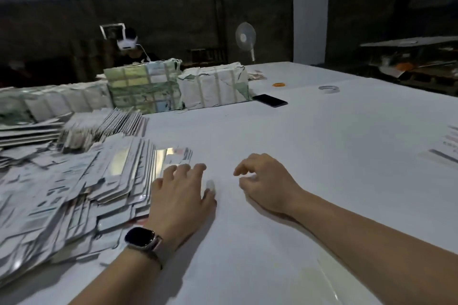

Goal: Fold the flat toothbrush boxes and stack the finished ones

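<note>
Leftmost, a loose heap of flat toothbrush boxes point(74, 188) sprawled over the near-left of the white table point(309, 146), with wrapped bundles point(146, 86) standing farther back. Next, the left hand point(179, 195), a watch point(141, 236) on its wrist, lay palm down at the heap's right edge, its straight fingers point(184, 168) touching the topmost box. Just to the right, the right hand point(266, 181) hovered over bare table, fingers loosely curled and holding nothing. Farther right, a dark phone point(270, 100) and a tape roll point(329, 88) lay on the far side.
</note>
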Demonstrator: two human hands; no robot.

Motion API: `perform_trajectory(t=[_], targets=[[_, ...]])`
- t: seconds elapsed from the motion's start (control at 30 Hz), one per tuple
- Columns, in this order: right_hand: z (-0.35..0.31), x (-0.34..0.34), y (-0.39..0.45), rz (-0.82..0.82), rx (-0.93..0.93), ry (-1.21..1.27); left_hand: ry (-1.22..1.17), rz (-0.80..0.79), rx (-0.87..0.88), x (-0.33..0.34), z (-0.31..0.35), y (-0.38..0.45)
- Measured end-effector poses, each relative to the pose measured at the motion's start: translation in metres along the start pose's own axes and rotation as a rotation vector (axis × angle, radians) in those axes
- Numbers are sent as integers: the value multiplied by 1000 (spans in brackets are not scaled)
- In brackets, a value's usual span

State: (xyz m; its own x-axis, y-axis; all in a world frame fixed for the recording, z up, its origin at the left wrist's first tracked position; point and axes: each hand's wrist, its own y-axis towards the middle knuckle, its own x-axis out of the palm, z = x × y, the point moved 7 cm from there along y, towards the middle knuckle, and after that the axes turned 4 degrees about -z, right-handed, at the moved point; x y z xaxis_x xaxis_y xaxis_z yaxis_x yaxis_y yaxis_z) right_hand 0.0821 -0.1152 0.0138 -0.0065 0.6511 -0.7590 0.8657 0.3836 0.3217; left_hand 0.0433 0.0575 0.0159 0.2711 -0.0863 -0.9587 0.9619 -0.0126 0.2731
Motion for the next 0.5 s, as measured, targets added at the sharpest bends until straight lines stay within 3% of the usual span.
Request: perform_trajectory(t=[0.17,0.5], targets=[[0,4,3,-18,-18,51,160,-105,-85,5,-21,5],[-2,3,2,-20,-33,59,200,-89,95,-13,5,-2]])
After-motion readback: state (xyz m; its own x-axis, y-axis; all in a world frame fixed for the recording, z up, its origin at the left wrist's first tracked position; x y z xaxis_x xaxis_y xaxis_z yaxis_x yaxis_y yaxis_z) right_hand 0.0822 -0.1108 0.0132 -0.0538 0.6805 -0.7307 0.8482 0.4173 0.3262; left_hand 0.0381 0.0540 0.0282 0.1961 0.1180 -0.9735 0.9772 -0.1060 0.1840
